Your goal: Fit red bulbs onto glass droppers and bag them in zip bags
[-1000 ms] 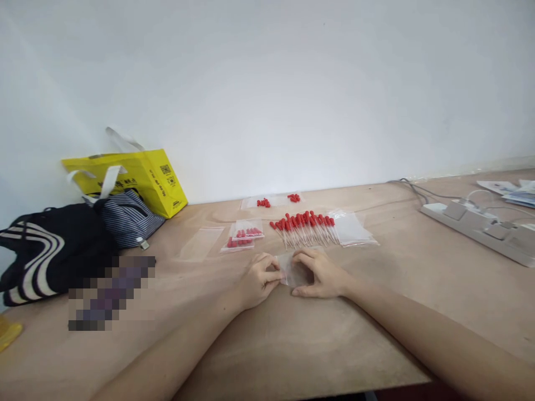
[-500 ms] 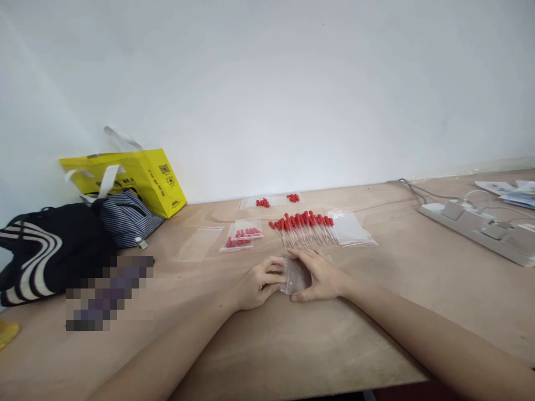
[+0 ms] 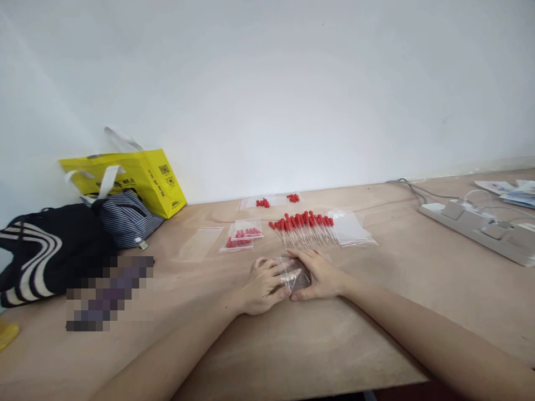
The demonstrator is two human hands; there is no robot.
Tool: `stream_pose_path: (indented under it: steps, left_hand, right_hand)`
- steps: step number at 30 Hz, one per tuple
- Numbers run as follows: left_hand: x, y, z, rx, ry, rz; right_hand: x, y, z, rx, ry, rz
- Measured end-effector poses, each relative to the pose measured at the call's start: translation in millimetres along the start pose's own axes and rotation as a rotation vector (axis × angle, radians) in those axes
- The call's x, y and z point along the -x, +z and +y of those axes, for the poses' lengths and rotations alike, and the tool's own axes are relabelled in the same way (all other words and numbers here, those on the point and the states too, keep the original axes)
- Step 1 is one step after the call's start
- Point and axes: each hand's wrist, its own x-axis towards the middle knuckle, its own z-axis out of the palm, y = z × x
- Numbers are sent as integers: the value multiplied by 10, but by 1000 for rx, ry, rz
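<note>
A small clear zip bag (image 3: 297,277) lies low over the table between my two hands. My left hand (image 3: 263,287) has its fingers at the bag's left edge, with a fingertip or two showing through the plastic and the thumb at the lower corner. Curved round the bag's right side, my right hand (image 3: 320,275) holds it between thumb and fingers. Just beyond stands a heap of red-bulbed droppers (image 3: 303,223) with thin clear stems. Two zip bags of red bulbs (image 3: 244,235) overlap to the left of the heap, and a stack of flat zip bags (image 3: 355,229) lies to its right.
Farther back are a clear bag (image 3: 273,200) and two small red clusters. A flat clear bag (image 3: 200,244) lies left. Along the left side stand a yellow shopping bag (image 3: 163,181), a striped pouch (image 3: 127,220) and a black bag (image 3: 79,245). A white power strip (image 3: 480,234) lies right.
My left hand has turned, and its fingers have spread and moved farther over or into the bag. My right hand has stayed almost still.
</note>
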Motion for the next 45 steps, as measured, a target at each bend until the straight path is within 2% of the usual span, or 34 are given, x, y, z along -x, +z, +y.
stream_pose_path:
  steps: [7,9,12,14,15,16,21,25,31,36,38,41,43,45]
  left_hand:
    - [43,-31,1,20,30,14]
    - [48,-23,-31,81,8,97]
    - [0,-53,-162,146,-53,329]
    - [-97,-115,-306,69,-101,444]
    - [-167,-155,-388,-27,-105,461]
    - [-250,-195,-474,-144,-92,443]
    - [-700,-307,-848,-568,130,171]
    - [-906,-275,-1002,-588,248,89]
    - [-1001,-251,-1089,-590,356,65]
    - [-898,-363,-1039,-582,382,115]
    - [-759,-434,-947,-578,366,193]
    - [-457,-514,-761,-565,322,403]
    - [-238,-514,-644,-577,295,394]
    - [-48,-457,-558,-627,254,328]
  right_hand:
    - [3,-41,81,-17,-43,24]
    - [9,-47,95,-21,-51,23]
    - [17,-49,103,-15,-70,5]
    - [19,-49,99,-3,-83,-13]
    - [18,-49,95,5,-86,-20]
    - [17,-49,91,15,-88,-26]
    - [19,-58,65,45,-97,-36]
    - [20,-64,54,55,-89,-37]
    - [3,-72,45,70,-87,-49]
    - [4,-75,38,75,-79,-51]
    - [7,-72,37,75,-78,-47]
    - [7,-66,30,73,-67,-43]
    - [5,-59,18,68,-55,-37]
    - [-1,-49,3,62,-44,-23]
